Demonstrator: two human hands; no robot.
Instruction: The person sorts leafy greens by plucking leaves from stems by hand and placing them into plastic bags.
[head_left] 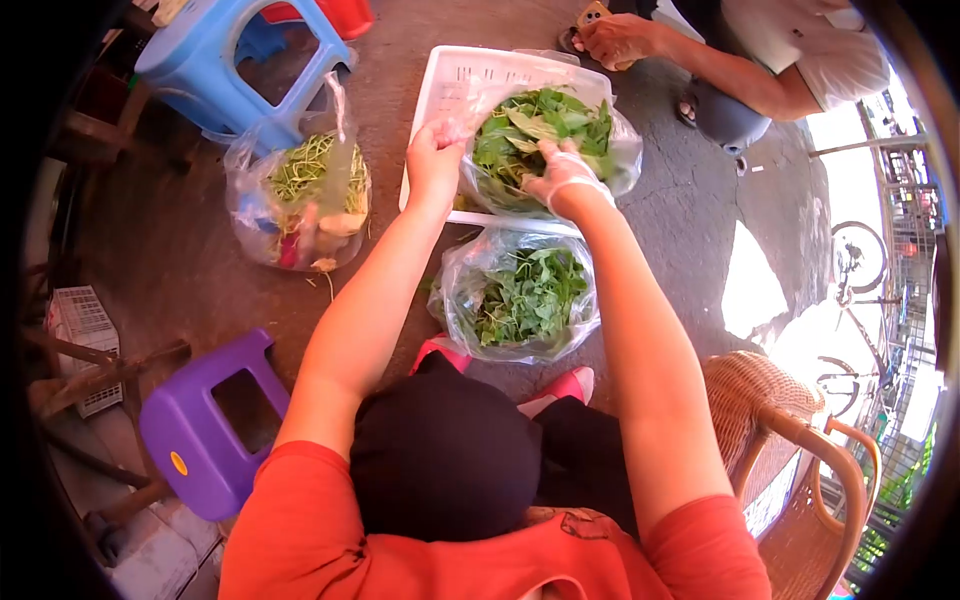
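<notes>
The floor [690, 250] gives its broadest open room right of the white tray [432, 95], toward another person [800, 60] crouched at upper right; a narrower strip lies between the tray and a bag of stems [310, 185] on the left. A wicker chair [770, 385] bounds the lower right, while a blue stool [185, 65] and a purple stool [200, 430] edge the left. On the tray, the upper bag [627, 160] bulges past the right edge, leaves [545, 115] inside; the lower bag [520, 300], also leafy, sits on the floor by the near edge. The left hand [436, 160] has its fingers closed on the upper bag's rim. The right hand [565, 178], in a clear glove, rests spread fingers on the leaves; whether they grip any, I cannot tell. The purple stool's yellow sticker [179, 463] is too small to read.
</notes>
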